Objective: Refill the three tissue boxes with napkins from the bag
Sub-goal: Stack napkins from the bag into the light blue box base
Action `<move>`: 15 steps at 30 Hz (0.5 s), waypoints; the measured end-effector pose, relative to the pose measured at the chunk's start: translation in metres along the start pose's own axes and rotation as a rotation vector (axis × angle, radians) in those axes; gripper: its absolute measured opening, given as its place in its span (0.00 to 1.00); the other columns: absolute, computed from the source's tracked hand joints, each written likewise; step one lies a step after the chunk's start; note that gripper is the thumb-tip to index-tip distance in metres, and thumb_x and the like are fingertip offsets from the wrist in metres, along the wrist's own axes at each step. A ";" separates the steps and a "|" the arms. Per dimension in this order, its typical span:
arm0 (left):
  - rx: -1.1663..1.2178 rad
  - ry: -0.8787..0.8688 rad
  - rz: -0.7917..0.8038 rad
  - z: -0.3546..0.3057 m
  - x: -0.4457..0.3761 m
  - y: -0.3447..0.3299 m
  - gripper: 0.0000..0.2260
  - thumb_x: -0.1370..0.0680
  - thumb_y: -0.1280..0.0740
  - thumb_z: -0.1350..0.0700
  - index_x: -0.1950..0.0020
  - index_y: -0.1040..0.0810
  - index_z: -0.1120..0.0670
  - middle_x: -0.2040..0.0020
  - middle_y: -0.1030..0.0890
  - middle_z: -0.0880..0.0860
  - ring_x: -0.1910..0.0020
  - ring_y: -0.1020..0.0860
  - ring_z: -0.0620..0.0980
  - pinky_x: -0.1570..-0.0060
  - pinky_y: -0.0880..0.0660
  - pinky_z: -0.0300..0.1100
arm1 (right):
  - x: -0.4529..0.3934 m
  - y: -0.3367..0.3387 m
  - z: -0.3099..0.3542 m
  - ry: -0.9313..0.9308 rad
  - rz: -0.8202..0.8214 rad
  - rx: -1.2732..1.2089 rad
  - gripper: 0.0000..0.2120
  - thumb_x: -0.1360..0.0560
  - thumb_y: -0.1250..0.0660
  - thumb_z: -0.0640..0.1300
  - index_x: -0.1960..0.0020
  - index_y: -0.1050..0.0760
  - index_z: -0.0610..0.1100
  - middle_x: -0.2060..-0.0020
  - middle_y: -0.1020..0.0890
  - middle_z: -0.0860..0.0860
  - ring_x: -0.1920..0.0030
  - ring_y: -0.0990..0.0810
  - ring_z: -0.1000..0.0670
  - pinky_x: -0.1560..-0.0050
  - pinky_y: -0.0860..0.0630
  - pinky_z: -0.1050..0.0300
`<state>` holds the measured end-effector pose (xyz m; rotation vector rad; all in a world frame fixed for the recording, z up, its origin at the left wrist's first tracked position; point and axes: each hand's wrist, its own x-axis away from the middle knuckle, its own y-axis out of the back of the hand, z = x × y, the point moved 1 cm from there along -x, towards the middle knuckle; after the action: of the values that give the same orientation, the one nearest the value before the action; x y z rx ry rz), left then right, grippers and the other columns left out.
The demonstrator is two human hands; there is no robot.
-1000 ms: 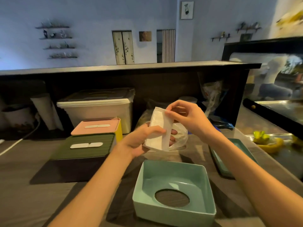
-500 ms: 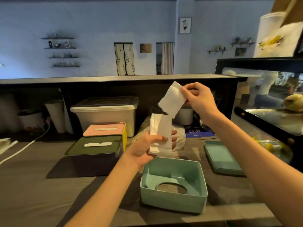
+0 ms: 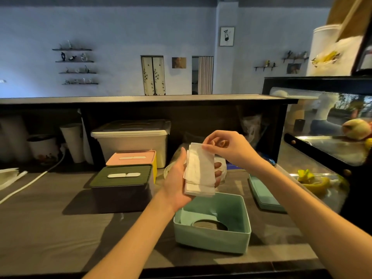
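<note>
Centre frame, the left hand (image 3: pixel 177 179) grips the napkin stack (image 3: pixel 199 172) above the open teal box (image 3: pixel 213 224) — right hand (image 3: pixel 227 147) pinching its top corner; loose sheets could slip, missing the box.

The napkins (image 3: pixel 199 172) look like soft matt white paper (faintly creased); the teal box (image 3: pixel 213 236) near the counter's (image 3: pixel 50 228) front edge is smooth, satiny plastic; the counter is dull dark wood grain.
</note>
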<state>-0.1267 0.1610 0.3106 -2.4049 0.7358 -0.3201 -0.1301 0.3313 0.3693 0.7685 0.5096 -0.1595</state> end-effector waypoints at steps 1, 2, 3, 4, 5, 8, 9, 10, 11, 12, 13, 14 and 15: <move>-0.015 -0.008 -0.007 0.000 0.000 -0.001 0.28 0.18 0.46 0.34 0.27 0.27 0.51 0.35 0.20 0.61 0.36 0.20 0.61 0.44 0.20 0.55 | 0.001 -0.001 -0.002 0.004 -0.005 -0.015 0.06 0.23 0.27 0.52 0.49 0.17 0.52 0.55 0.16 0.56 0.54 0.18 0.55 0.53 0.20 0.62; -0.033 -0.010 -0.010 0.000 0.001 -0.002 0.28 0.18 0.46 0.35 0.27 0.27 0.51 0.35 0.20 0.61 0.35 0.21 0.61 0.43 0.21 0.55 | 0.002 -0.001 -0.003 0.009 -0.002 -0.031 0.06 0.24 0.27 0.52 0.48 0.16 0.53 0.55 0.16 0.56 0.53 0.19 0.55 0.52 0.20 0.62; -0.048 -0.008 -0.008 0.000 0.001 -0.001 0.27 0.18 0.46 0.35 0.27 0.27 0.51 0.34 0.20 0.61 0.35 0.22 0.62 0.42 0.21 0.55 | 0.004 0.000 -0.003 0.012 0.010 -0.036 0.07 0.24 0.27 0.52 0.47 0.16 0.53 0.54 0.16 0.56 0.53 0.19 0.55 0.52 0.20 0.62; -0.061 -0.002 -0.003 0.000 0.001 -0.002 0.27 0.18 0.45 0.35 0.28 0.26 0.51 0.35 0.20 0.61 0.34 0.22 0.62 0.43 0.21 0.55 | 0.004 0.000 -0.004 0.008 0.027 -0.031 0.07 0.23 0.27 0.53 0.46 0.16 0.54 0.54 0.16 0.57 0.52 0.19 0.56 0.52 0.21 0.62; -0.069 0.005 0.003 0.000 0.000 -0.001 0.27 0.18 0.45 0.35 0.28 0.26 0.51 0.35 0.20 0.61 0.35 0.22 0.62 0.45 0.21 0.54 | 0.005 0.000 -0.004 0.003 0.049 -0.017 0.08 0.23 0.27 0.53 0.45 0.16 0.55 0.53 0.17 0.58 0.52 0.20 0.56 0.53 0.23 0.63; -0.074 0.014 0.011 0.000 0.000 -0.001 0.26 0.18 0.44 0.35 0.29 0.25 0.51 0.35 0.20 0.61 0.34 0.22 0.62 0.45 0.21 0.54 | 0.006 0.001 -0.004 0.007 0.030 -0.004 0.06 0.24 0.26 0.53 0.47 0.15 0.55 0.54 0.17 0.59 0.52 0.20 0.57 0.54 0.25 0.64; -0.068 0.015 0.015 0.001 -0.001 0.001 0.27 0.18 0.44 0.35 0.28 0.25 0.51 0.34 0.20 0.61 0.34 0.23 0.62 0.45 0.21 0.54 | 0.006 0.001 -0.004 0.016 0.002 -0.013 0.06 0.24 0.26 0.53 0.48 0.15 0.55 0.54 0.17 0.58 0.52 0.19 0.57 0.53 0.24 0.65; -0.059 0.019 0.023 0.001 -0.001 0.000 0.27 0.18 0.44 0.35 0.28 0.26 0.50 0.34 0.21 0.61 0.35 0.22 0.62 0.45 0.21 0.54 | 0.006 0.002 -0.004 0.025 -0.014 -0.033 0.06 0.25 0.26 0.53 0.49 0.15 0.55 0.54 0.16 0.58 0.52 0.18 0.57 0.53 0.22 0.66; -0.046 0.023 0.032 0.001 -0.001 0.002 0.27 0.18 0.44 0.35 0.27 0.26 0.51 0.34 0.20 0.62 0.38 0.20 0.61 0.47 0.20 0.54 | 0.006 0.005 -0.002 0.025 -0.017 -0.072 0.07 0.25 0.26 0.53 0.48 0.15 0.54 0.53 0.15 0.57 0.52 0.17 0.57 0.53 0.20 0.65; -0.030 0.031 0.042 0.001 -0.001 0.001 0.27 0.18 0.45 0.36 0.28 0.26 0.51 0.35 0.20 0.62 0.41 0.18 0.60 0.49 0.20 0.53 | 0.006 0.008 -0.001 0.009 -0.009 -0.137 0.08 0.25 0.26 0.52 0.48 0.15 0.52 0.53 0.14 0.56 0.52 0.16 0.57 0.52 0.18 0.63; -0.012 0.040 0.050 0.001 -0.002 0.003 0.27 0.17 0.45 0.36 0.28 0.26 0.52 0.36 0.19 0.63 0.45 0.17 0.60 0.51 0.19 0.53 | 0.007 0.013 0.002 -0.014 0.007 -0.215 0.09 0.25 0.25 0.51 0.47 0.15 0.50 0.53 0.14 0.54 0.52 0.15 0.56 0.52 0.17 0.60; 0.007 0.050 0.054 0.000 -0.001 0.004 0.27 0.17 0.46 0.36 0.28 0.25 0.53 0.37 0.19 0.63 0.47 0.17 0.60 0.52 0.19 0.53 | 0.007 0.019 0.005 -0.034 0.031 -0.297 0.10 0.25 0.25 0.50 0.46 0.15 0.48 0.54 0.13 0.52 0.51 0.14 0.54 0.52 0.16 0.58; 0.028 0.057 0.062 -0.001 -0.001 0.005 0.28 0.17 0.45 0.36 0.28 0.26 0.53 0.36 0.20 0.63 0.47 0.17 0.61 0.51 0.19 0.54 | 0.008 0.026 0.008 -0.044 0.061 -0.372 0.10 0.25 0.25 0.48 0.46 0.15 0.46 0.53 0.13 0.51 0.51 0.13 0.52 0.52 0.16 0.57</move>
<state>-0.1302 0.1575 0.3081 -2.3496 0.8245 -0.3727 -0.1120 0.3439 0.3865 0.4160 0.4563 -0.0225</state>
